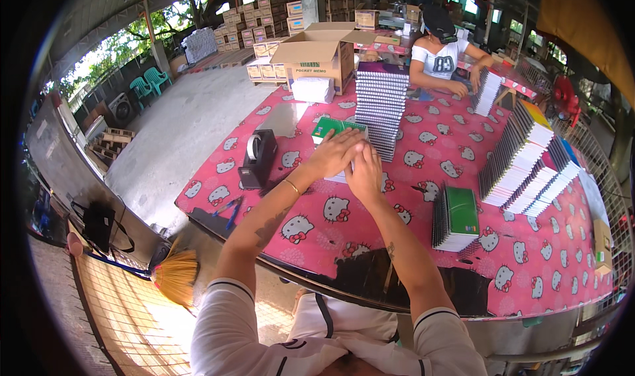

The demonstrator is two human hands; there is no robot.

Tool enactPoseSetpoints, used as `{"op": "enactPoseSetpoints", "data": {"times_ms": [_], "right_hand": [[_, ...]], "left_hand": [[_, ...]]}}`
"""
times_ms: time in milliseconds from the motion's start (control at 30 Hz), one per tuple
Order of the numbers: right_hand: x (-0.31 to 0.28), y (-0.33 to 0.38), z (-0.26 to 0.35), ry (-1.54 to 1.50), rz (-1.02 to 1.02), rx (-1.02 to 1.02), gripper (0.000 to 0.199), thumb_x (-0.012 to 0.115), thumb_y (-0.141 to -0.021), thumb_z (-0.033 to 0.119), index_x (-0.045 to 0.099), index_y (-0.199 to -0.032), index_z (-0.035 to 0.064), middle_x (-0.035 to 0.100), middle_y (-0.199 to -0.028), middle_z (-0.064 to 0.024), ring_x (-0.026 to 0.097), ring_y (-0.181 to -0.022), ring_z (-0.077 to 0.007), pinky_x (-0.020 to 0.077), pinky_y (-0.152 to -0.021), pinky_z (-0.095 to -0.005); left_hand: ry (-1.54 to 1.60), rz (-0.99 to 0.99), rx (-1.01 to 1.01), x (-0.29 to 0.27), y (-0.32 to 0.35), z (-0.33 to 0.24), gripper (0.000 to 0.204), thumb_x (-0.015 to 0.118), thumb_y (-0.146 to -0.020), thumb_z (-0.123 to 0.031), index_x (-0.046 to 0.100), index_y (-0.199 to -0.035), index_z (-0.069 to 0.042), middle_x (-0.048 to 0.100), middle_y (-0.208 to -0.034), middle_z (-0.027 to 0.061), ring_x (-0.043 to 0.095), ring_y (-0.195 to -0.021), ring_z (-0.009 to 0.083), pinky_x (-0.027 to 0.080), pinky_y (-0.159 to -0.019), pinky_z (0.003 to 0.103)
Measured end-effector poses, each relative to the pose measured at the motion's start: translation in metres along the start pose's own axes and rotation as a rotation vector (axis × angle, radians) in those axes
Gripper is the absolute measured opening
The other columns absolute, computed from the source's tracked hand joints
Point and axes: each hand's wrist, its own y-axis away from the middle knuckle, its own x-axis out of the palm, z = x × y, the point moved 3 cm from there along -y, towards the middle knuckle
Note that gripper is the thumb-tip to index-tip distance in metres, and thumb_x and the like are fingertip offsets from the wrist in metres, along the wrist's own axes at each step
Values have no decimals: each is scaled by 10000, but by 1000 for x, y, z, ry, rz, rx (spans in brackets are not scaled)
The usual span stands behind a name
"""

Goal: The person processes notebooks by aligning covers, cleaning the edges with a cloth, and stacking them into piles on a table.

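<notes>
Both my hands rest on a small stack of spiral notebooks with a green cover (333, 128) on the pink patterned table (370, 224). My left hand (334, 154) lies flat over the stack's near left side, fingers spread. My right hand (365, 167) presses on the stack's near right side, touching the left hand. Most of the stack is hidden under my hands. A tall pile of spiral notebooks (380, 105) stands just behind it.
A black tape dispenser (258, 158) and blue scissors (228, 208) sit to the left. Another green notebook stack (456, 218) and leaning rows of notebooks (526, 164) are at right. An open cardboard box (317, 53) and a seated person (442, 58) are across the table.
</notes>
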Motion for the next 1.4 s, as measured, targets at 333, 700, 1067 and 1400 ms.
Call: {"op": "enactPoseSetpoints", "data": {"times_ms": [333,700,1067,1400], "right_hand": [[-5,-2,-9,-1,24,17,504,673,-761,77,562,-1245,-7,519,-1277,-130,509,-1226,-314,409,-1020,-456],[-4,-45,-27,-177,124,69,167,643,-802,110,698,-948,52,648,-1027,-128,648,-960,-311,523,-801,-435],[44,-54,-51,-201,527,301,671,317,-1025,582,325,-1552,167,226,-1635,-116,167,-1517,-312,187,-1183,-584],[39,11,-72,-900,47,746,573,599,-972,186,407,-1493,42,470,-1453,-201,446,-1363,-299,353,-1121,-367]], "left_hand": [[-85,128,-230,-9,-42,26,713,102,-1031,-602,446,-1492,-182,311,-1606,107,215,-1511,272,89,-1217,556],[-194,-124,-179,-5,-7,46,476,411,-1034,-382,523,-1402,-101,506,-1465,148,440,-1386,319,271,-1154,585],[-120,-219,-58,6,15,37,404,468,-1019,-278,535,-1370,-89,538,-1437,115,446,-1383,295,286,-1164,515],[-104,-482,-217,2,12,30,438,557,-968,-318,572,-1318,-54,560,-1380,182,484,-1334,321,342,-1114,513]]}}
